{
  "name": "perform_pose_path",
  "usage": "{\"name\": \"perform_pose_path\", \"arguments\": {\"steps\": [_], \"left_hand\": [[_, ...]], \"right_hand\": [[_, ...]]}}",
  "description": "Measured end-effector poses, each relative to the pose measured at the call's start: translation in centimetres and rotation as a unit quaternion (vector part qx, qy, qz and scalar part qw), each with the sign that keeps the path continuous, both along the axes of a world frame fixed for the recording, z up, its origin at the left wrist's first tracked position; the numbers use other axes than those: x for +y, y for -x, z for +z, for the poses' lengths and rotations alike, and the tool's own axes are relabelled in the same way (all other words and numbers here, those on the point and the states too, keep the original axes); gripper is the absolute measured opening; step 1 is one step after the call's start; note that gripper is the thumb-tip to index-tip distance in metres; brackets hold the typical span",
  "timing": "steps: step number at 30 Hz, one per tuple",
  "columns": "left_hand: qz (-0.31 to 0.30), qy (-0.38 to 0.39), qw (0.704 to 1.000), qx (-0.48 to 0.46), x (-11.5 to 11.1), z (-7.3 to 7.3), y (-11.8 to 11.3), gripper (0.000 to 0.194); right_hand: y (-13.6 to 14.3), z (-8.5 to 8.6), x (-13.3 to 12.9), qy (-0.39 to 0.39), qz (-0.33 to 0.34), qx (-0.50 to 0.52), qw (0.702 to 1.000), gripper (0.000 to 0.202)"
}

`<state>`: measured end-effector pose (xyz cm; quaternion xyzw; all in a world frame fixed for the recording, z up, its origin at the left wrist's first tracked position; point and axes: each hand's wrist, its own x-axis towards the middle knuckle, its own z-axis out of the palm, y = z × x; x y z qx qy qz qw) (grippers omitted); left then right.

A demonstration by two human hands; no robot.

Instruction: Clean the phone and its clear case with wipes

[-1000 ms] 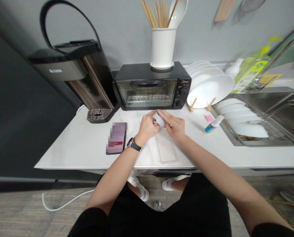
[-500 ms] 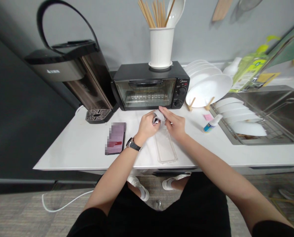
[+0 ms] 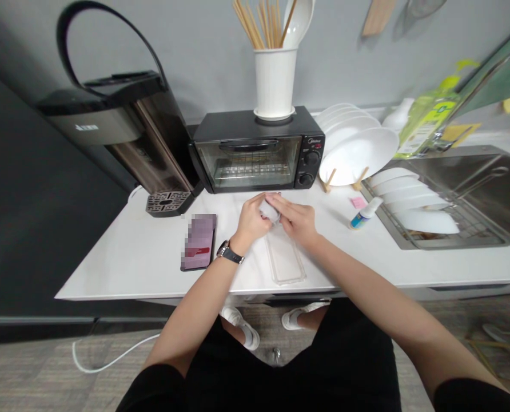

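Note:
My left hand [image 3: 254, 221] is closed around a small pale grey object [image 3: 270, 212] with a rounded outline; its kind is unclear because my fingers cover much of it. From the other side my right hand [image 3: 298, 222] presses on the same object, fingers together and bent over its top. Just below the hands a clear phone case [image 3: 287, 260] lies flat on the white counter [image 3: 126, 260], its upper end partly covered by my right hand. To the left of my watch-wearing wrist rests a phone [image 3: 200, 243], its screen partly pixelated.
Behind the hands stands a black toaster oven [image 3: 250, 163] bearing a white cup [image 3: 275, 80] of chopsticks. A water dispenser [image 3: 147, 143] is at left. At right are racked plates [image 3: 360, 157], a small spray bottle [image 3: 365, 214], a pink sticky note [image 3: 358, 202] and a sink [image 3: 501, 189].
My right fingers have come down from an upright slant and folded over the pale object. A shiny part visible earlier beside my left fingers is now covered. The view has shifted slightly.

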<state>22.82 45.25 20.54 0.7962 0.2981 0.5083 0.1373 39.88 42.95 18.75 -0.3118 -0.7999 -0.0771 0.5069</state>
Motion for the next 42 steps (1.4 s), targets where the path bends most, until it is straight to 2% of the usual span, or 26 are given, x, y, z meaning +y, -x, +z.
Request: {"name": "perform_pose_path", "arguments": {"steps": [2,4,8,11,13,17,23,28,32,36,40,42], "left_hand": [[-0.030,0.002,1.000,-0.006,0.0,0.1,0.2,0.033],[-0.031,0.000,0.999,-0.006,0.0,0.2,0.3,0.032],[0.030,-0.017,0.999,0.010,-0.2,0.2,0.0,0.009],[0.058,-0.006,0.998,0.020,-0.2,0.1,-0.1,0.007],[0.045,0.002,0.999,0.011,-0.1,0.1,0.0,0.015],[-0.031,0.008,0.999,-0.015,-0.1,0.2,0.4,0.040],[0.025,0.029,0.999,0.004,0.0,0.2,0.3,0.025],[-0.013,0.047,0.997,0.063,-0.2,1.5,1.1,0.022],[-0.047,0.098,0.989,0.096,-0.9,3.2,1.8,0.009],[-0.077,0.191,0.971,0.120,-1.3,4.5,2.4,0.017],[-0.055,0.212,0.968,0.120,-2.7,4.8,3.6,0.009],[-0.026,0.213,0.973,0.087,-4.3,4.4,4.2,0.017]], "right_hand": [[0.4,-0.2,-0.3,-0.008,0.019,-0.025,0.999,0.053],[0.4,-0.3,-0.3,-0.004,0.026,-0.023,0.999,0.053],[-0.2,0.4,0.3,0.040,-0.022,0.041,0.998,0.060],[-0.4,0.7,0.3,0.050,-0.024,0.058,0.997,0.062],[-0.1,0.7,-0.1,0.046,-0.003,0.032,0.998,0.058],[0.3,0.3,-0.7,0.033,0.041,-0.031,0.998,0.049],[-1.1,1.3,0.4,0.055,0.047,-0.028,0.997,0.043],[-2.0,2.4,0.7,0.048,0.097,-0.006,0.994,0.040],[-2.0,3.0,0.5,0.092,0.101,0.015,0.991,0.046],[-1.9,3.7,0.3,0.135,0.103,0.075,0.983,0.040],[-2.0,4.8,-0.5,0.215,0.096,0.152,0.960,0.044],[-2.4,4.9,-1.6,0.256,0.079,0.191,0.944,0.048]]}}
